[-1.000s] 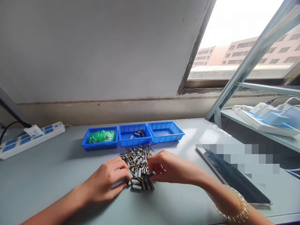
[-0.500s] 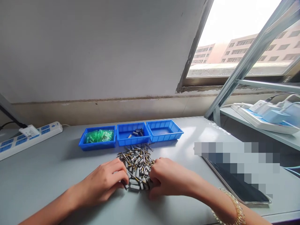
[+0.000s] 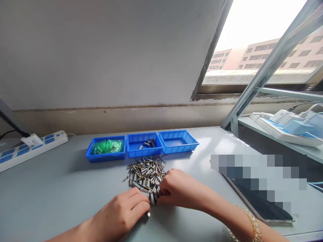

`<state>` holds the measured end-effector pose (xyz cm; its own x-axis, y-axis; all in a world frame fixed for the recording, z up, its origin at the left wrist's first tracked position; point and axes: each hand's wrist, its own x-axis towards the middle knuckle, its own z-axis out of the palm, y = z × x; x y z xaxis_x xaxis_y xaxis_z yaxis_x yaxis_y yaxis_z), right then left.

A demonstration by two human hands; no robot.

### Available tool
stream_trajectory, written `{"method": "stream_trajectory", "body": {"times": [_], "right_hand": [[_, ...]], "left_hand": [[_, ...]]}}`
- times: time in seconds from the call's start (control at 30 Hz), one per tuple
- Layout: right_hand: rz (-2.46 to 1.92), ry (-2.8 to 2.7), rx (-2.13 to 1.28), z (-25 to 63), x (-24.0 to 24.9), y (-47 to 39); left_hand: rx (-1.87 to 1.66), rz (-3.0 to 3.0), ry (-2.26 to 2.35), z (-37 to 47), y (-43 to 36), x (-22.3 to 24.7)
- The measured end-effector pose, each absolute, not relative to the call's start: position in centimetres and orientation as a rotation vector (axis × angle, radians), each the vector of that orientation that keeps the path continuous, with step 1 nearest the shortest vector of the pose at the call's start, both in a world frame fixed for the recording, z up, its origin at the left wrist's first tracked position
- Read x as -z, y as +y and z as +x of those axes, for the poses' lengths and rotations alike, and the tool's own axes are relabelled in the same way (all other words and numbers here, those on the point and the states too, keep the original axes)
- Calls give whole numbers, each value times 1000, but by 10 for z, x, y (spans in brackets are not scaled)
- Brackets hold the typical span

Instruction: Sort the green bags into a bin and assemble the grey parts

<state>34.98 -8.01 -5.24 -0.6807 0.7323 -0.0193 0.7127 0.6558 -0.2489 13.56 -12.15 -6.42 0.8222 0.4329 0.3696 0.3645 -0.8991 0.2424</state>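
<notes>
A loose pile of small metal parts (image 3: 147,173) lies on the table, grey blocks mixed with thin pins that have brass-coloured sections. My left hand (image 3: 123,208) is at the near left edge of the pile, its fingers closed; the bright end of a small metal piece (image 3: 148,214) shows at the fingertips. At the pile's right side, my right hand (image 3: 175,188) has its fingers curled in among the parts, and whatever they hold is hidden. Behind the pile, the middle blue tray (image 3: 133,153) contains several grey metal blocks (image 3: 150,143).
The left blue tray (image 3: 101,158) holds a green plastic bag (image 3: 108,146) of parts. A third blue tray (image 3: 181,148) adjoins on the right. A dark flat device (image 3: 262,201), partly pixelated, lies at right. Power strips stand at the left (image 3: 32,148) and on the right shelf.
My left hand has moved right and nearer the table's front, uncovering the pile's left side. A bright metal end now shows at its fingertips. My right hand has shifted slightly left.
</notes>
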Motion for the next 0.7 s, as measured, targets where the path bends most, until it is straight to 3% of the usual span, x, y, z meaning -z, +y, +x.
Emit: {"method": "stream_trajectory", "body": {"times": [0.17, 0.37, 0.47, 0.57, 0.7], "right_hand": [[-1265, -2716, -377, 353, 48, -77], [-1021, -2135, -1181, 346, 38, -91], [-955, -1950, -1368, 337, 41, -98], [-918, -1903, -1276, 329, 47, -103], [-791, -1927, -765, 320, 55, -109]], "left_hand": [[-705, 2689, 801, 131, -119, 65], [-1056, 2255, 1113, 133, -123, 60], [-1153, 2129, 1147, 135, -125, 60], [-1195, 2071, 1139, 136, -127, 60], [-1117, 1843, 1143, 141, -130, 57]]}}
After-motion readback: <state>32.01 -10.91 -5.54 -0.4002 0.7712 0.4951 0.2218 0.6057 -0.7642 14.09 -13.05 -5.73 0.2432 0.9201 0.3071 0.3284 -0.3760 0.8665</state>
